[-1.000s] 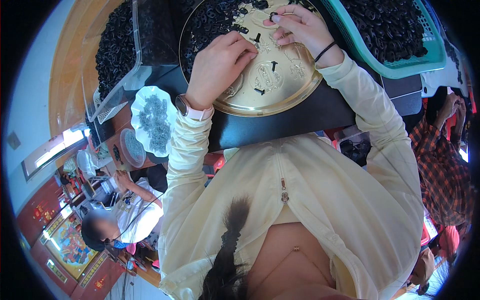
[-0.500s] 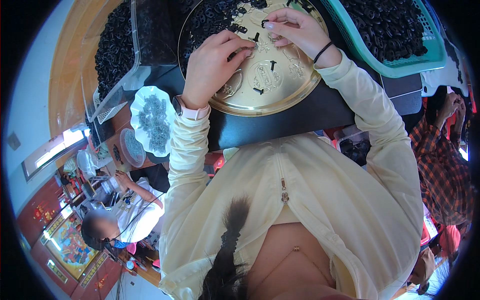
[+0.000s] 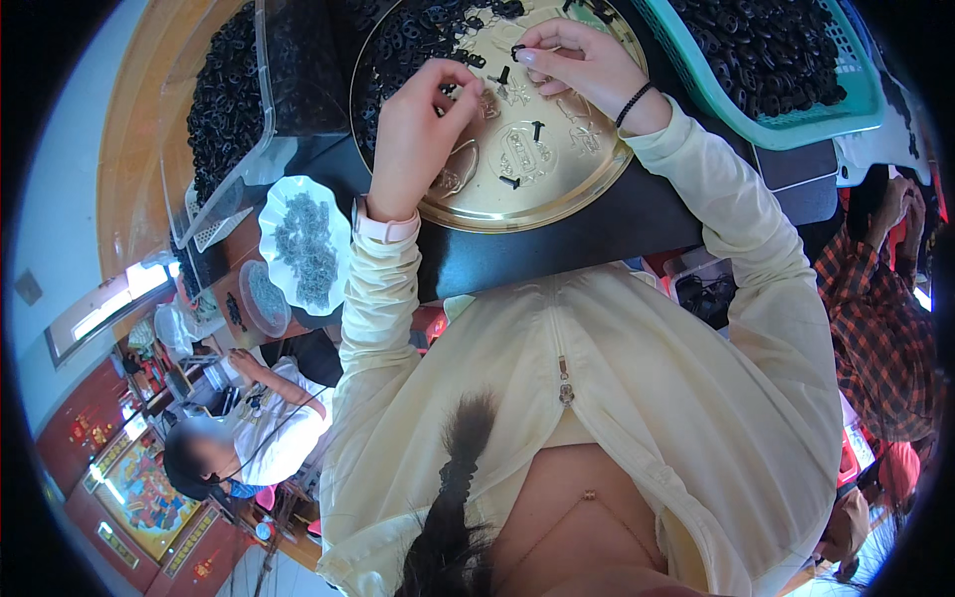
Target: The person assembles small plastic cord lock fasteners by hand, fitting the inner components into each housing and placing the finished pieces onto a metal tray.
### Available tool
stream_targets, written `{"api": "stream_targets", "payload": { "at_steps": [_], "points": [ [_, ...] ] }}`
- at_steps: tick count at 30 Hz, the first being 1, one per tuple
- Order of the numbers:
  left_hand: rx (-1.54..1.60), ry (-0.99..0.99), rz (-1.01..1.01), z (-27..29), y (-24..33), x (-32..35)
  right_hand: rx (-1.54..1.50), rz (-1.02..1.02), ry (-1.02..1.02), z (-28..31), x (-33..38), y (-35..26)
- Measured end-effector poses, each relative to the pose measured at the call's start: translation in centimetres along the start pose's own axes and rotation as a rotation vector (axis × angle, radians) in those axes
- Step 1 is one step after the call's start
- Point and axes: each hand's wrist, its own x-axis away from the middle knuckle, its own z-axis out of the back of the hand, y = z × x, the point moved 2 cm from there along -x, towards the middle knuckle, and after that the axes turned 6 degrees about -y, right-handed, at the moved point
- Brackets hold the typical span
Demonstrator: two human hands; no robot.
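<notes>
A round gold tray [image 3: 557, 207] with an embossed pattern lies in front of me, heaped with small black plastic parts [image 3: 418, 40] at its far left. Over its right half, my right hand [image 3: 587, 72] pinches a small black plastic part [image 3: 516, 52] between thumb and fingertip. My left hand [image 3: 423, 124] is above the tray's left side, its thumb and fingers drawn together; whatever is between the tips is too small to make out. Several loose black pieces, one a small black peg [image 3: 538, 130], lie on the bare gold surface between and below my hands.
A green basket [image 3: 786, 134] of black parts stands at the right. To the left are a clear plastic bin [image 3: 267, 80] with more black parts and a white scalloped dish [image 3: 338, 234] of small clear pieces. Co-workers sit at lower left [image 3: 279, 418] and far right [image 3: 875, 318].
My left hand has pulled back slightly to the left, away from the black peg near its fingertips, and its fingers have curled in. My right hand keeps its pinch, shifted slightly left.
</notes>
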Motion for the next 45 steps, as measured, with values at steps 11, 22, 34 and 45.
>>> {"api": "stream_targets", "payload": {
  "at_steps": [11,22,34,45],
  "points": [
    [0.312,0.020,0.139,-0.6,0.5,-0.4,-0.058,-0.041,-0.050,-0.4,0.4,-0.7],
    [0.410,0.047,0.110,-0.8,1.3,-0.5,-0.027,-0.013,-0.066,-0.3,0.3,-0.5],
    [0.258,0.058,0.057,-1.4,0.3,-1.0,0.095,-0.060,-0.087,-0.2,0.5,-0.4],
    [0.545,-0.008,0.138,-1.2,0.5,-0.7,0.059,-0.018,-0.081,-0.1,0.0,-0.1]
  ]
}}
